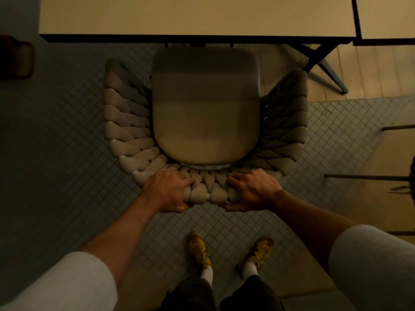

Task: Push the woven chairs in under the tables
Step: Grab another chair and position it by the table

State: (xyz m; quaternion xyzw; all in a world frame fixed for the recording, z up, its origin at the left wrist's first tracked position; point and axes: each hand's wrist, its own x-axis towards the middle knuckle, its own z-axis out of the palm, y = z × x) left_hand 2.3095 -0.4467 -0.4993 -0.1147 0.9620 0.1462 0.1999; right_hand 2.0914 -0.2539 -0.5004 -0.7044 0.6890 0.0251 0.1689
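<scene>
At the far left edge, a dark red-brown object (15, 56) shows only in part; what it is cannot be told. Next comes the person's left hand (168, 191), closed around the thick braided top rail of the woven chair (125, 122), fingers over the top and thumb underneath. Just beside it, the right hand (253, 190) is clamped on the same rail in the same manner, with a short stretch of braid bare between the two hands.

The chair stands directly in front of the person, facing the table (197, 16). The front edge of its seat cushion (205, 104) sits just at or slightly under the table's dark rim; most of the seat remains out in the open, so the push appears barely begun.

Handling, as a judgement: the braided cord looks soft and padded, offering a non-slip grip, while the frame beneath is presumably rigid enough to transmit a push. The chair looks moderately light. The top of the backrest, gripped symmetrically, is the sensible hold; the legs may chatter on the tiled floor (67, 153).

Count: one woven chair, one cushion, two hands, two yellow shoes (200, 250). A second table (386, 16) adjoins at the right, making two tables. Thin dark bars (368, 176) at the right edge are unidentified.
</scene>
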